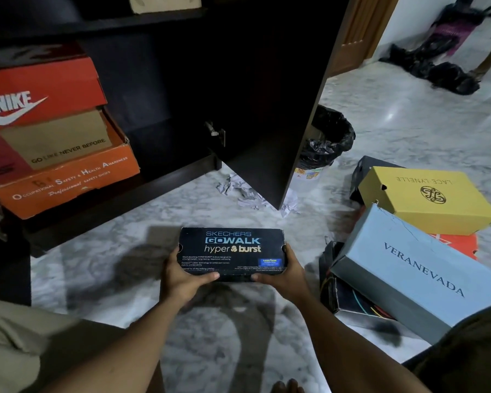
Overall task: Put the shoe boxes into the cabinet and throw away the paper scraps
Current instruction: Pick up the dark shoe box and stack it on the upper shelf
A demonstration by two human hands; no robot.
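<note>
Left hand and right hand grip the Skechers shoe box, fingers curled; beyond them the cabinet holds a Nike box and a safety-shoe box.

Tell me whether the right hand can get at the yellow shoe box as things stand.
Probably not yet: the right hand and the left hand both grip the black Skechers box. Otherwise the way looks free: the yellow shoe box lies off to the right with nothing on top of it.

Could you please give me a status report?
Left hand, right hand grip Skechers box. Cabinet open ahead. Paper scraps on floor by its door.
</note>
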